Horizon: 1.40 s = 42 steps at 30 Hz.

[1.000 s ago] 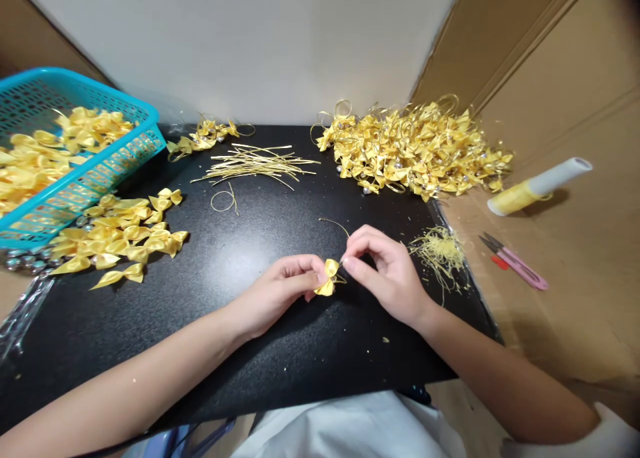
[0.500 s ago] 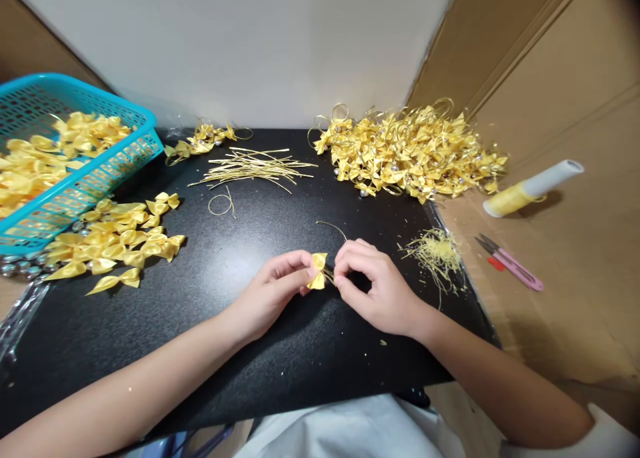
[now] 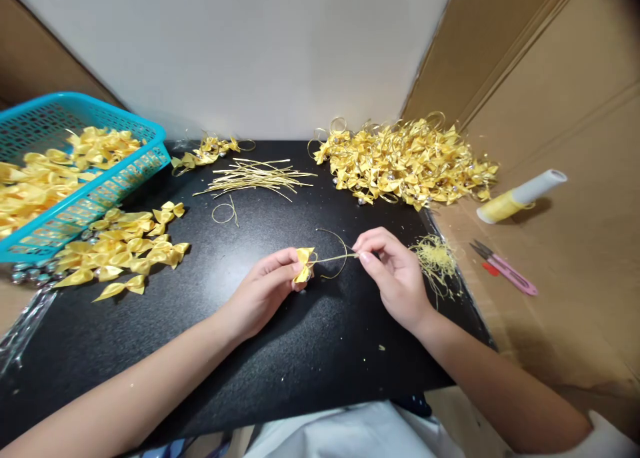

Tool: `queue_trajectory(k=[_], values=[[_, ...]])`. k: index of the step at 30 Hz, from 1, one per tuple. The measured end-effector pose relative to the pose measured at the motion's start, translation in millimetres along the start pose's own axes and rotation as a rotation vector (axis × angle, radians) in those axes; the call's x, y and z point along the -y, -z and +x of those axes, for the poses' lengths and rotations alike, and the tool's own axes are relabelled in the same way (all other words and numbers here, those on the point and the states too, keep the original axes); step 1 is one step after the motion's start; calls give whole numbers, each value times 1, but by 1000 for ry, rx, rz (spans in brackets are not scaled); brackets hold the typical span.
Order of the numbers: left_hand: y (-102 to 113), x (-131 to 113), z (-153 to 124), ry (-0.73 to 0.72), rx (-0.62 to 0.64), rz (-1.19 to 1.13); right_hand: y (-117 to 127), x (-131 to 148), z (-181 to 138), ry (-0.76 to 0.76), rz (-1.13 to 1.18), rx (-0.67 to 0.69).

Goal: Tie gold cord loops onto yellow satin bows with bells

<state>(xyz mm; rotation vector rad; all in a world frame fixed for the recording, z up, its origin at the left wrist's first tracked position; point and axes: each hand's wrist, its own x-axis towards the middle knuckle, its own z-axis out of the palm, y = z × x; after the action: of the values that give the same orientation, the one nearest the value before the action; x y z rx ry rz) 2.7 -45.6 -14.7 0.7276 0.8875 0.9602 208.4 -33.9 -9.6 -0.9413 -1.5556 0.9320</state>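
Note:
My left hand (image 3: 263, 291) pinches a small yellow ribbon bow (image 3: 303, 263) just above the black work mat (image 3: 240, 351). My right hand (image 3: 395, 271) is closed in a pinch on a thin gold cord (image 3: 335, 258) that runs taut from the bow to my fingertips, with a loop of it curving beside. The two hands are a short gap apart over the middle of the mat.
A teal basket (image 3: 100, 185) of yellow bows stands at the left, with loose bows (image 3: 125, 248) beside it. Cut gold cords (image 3: 253, 175) lie at the back; a large heap of finished bows (image 3: 410, 161) at back right. Thread scraps (image 3: 437, 258), a thread spool (image 3: 517, 197) and pink snips (image 3: 505, 267) lie right.
My right hand has drawn away to the right, pulling the gold cord out straight from the bow. My left hand has shifted slightly left with the bow.

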Motion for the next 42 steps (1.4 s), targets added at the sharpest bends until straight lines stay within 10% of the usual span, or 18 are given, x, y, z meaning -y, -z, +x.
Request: queue_trajectory(k=[12, 42], values=[[0, 2, 1, 32, -11, 7, -1, 4, 3, -329, 523, 149], [2, 8, -3, -65, 123, 106, 16, -2, 20, -590, 741, -161]])
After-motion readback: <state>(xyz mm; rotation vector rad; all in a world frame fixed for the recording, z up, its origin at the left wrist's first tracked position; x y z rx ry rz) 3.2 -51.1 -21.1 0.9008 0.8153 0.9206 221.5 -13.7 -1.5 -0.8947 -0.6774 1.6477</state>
